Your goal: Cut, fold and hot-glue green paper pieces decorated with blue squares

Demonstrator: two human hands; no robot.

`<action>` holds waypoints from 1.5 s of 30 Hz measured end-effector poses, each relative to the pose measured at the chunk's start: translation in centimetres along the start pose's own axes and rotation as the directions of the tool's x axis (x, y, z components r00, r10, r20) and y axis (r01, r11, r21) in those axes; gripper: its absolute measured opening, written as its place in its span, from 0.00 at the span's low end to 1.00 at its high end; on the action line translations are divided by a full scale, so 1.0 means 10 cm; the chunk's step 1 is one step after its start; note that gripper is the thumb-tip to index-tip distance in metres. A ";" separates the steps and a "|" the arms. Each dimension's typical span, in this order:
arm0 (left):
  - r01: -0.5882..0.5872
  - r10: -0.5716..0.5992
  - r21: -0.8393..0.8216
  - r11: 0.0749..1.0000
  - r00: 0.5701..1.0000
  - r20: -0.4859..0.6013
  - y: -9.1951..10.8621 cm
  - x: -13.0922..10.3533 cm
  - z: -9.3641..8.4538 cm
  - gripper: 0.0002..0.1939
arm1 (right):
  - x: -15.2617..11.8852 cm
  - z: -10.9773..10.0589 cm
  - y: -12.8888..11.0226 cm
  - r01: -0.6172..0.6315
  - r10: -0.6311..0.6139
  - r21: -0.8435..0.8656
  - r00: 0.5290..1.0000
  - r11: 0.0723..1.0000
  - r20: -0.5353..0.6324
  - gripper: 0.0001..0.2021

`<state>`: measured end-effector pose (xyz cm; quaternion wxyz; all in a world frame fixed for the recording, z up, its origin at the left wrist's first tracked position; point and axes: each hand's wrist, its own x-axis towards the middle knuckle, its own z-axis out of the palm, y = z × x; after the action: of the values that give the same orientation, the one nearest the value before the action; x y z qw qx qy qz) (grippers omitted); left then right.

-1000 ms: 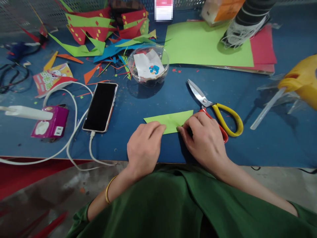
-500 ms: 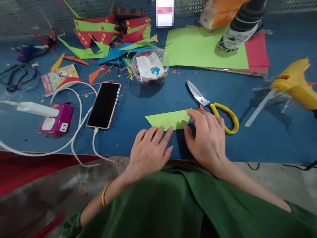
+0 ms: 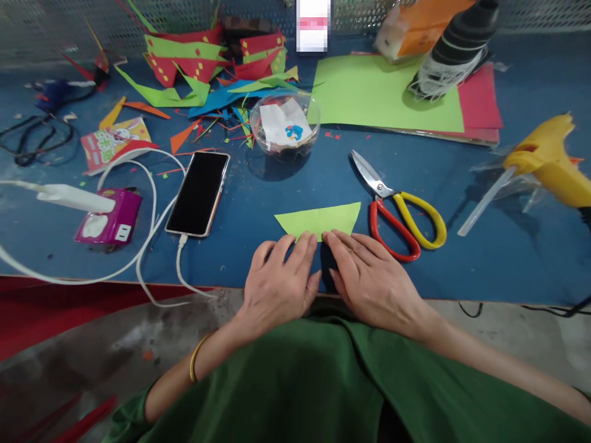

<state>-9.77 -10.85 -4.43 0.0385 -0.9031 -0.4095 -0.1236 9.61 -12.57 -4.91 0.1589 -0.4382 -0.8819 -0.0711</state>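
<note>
Both hands are lying palm down at the lower center of the frame, opened nearly flat and gripping nothing. The left hand (image 3: 281,277), its fingers slightly spread, and the right hand (image 3: 373,277), its fingers closer together, are pressing their fingertips on the lower edge of a light green paper strip (image 3: 318,219), partly covering it. The strip is resting on the blue table (image 3: 249,203) at center. Scissors (image 3: 379,188) are lying just beside the right hand, the red handle loop nearest it, thus occupying the space right of the strip. A smartphone (image 3: 198,194) is lying left of center, its white cable (image 3: 183,241) trailing over the front edge; a purple power adapter (image 3: 113,216) is sitting farther left. Above the strip, a clear bowl (image 3: 287,152) is holding white paper (image 3: 277,120) and small blue pieces (image 3: 293,132). Cut-paper shapes (image 3: 184,61) are crowding the upper left. At upper right, a black cone (image 3: 455,49) is standing over green sheets (image 3: 388,92); a yellow glue gun (image 3: 540,161) is lying at far right.
</note>
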 end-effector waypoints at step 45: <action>0.156 -0.575 -0.886 -0.438 0.709 0.409 -0.05 1.68 -0.20 0.14 | -0.16 -0.16 0.32 -0.407 0.361 -0.253 0.909 0.878 -0.209 0.08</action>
<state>0.09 1.39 1.80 -0.6634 -0.3297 -0.4313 -0.5150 13.44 -12.23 -4.05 0.1720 -0.6162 -0.7418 -0.2012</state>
